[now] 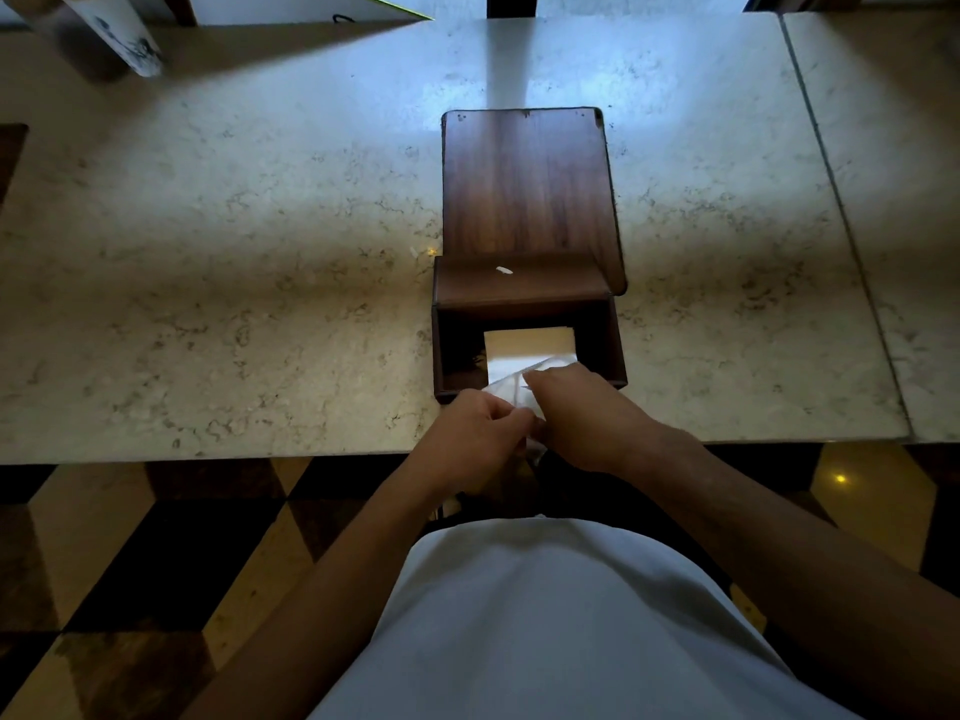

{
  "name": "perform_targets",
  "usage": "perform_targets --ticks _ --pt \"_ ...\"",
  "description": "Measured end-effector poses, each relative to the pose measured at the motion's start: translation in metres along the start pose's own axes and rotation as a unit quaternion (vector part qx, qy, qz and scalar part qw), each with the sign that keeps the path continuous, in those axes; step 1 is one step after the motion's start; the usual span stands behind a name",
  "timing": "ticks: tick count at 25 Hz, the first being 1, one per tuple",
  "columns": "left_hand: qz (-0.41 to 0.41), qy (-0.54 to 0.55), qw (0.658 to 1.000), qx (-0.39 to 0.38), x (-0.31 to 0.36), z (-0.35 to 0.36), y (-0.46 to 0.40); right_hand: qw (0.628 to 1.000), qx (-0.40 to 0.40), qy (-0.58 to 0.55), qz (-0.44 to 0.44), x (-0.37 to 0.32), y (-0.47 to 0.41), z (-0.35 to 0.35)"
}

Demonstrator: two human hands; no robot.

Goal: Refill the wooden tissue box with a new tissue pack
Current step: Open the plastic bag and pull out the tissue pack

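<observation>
The dark wooden tissue box (pixel 524 291) lies near the front edge of the marble table (pixel 234 252), its open side up. Its rectangular slot (pixel 527 341) shows light through the bottom. A flat wooden panel (pixel 524 184) lies just behind it, touching the box. A white tissue (pixel 511 384) hangs over the box's near wall. My left hand (pixel 480 441) and my right hand (pixel 582 413) both pinch this tissue at the near rim, close together.
A white cylindrical object (pixel 117 31) stands at the table's far left. A seam (pixel 841 215) divides the tabletop on the right. A small white scrap (pixel 504 270) rests on the box's far wall. Below the table edge is a checkered floor (pixel 156 563).
</observation>
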State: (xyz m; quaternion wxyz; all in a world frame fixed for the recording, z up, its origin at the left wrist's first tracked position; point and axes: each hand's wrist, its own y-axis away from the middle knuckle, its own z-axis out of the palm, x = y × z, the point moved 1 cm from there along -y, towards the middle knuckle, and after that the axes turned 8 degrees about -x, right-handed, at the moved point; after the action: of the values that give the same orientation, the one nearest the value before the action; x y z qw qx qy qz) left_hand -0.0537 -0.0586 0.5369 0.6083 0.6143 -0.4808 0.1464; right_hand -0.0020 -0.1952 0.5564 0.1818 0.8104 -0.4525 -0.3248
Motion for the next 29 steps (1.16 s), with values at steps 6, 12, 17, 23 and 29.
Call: perform_targets --ticks 6,12,17,23,29 --pt "0.018 0.035 0.999 -0.004 -0.010 0.010 0.000 0.999 -0.025 -0.020 -0.002 0.003 -0.006 0.003" --pt "-0.147 0.203 0.961 0.119 -0.058 0.002 0.002 0.979 0.030 -0.199 0.019 0.025 0.008 0.008" --pt "-0.127 0.339 0.926 0.108 -0.073 0.000 -0.001 0.909 -0.008 -0.415 -0.020 0.041 0.023 -0.003" --pt "-0.013 0.527 0.850 0.026 -0.077 -0.008 -0.003 0.864 -0.019 -0.501 -0.048 0.050 0.036 0.001" --pt "0.010 0.513 0.858 0.016 -0.077 -0.007 0.000 0.866 -0.028 -0.493 -0.074 0.054 0.040 0.008"
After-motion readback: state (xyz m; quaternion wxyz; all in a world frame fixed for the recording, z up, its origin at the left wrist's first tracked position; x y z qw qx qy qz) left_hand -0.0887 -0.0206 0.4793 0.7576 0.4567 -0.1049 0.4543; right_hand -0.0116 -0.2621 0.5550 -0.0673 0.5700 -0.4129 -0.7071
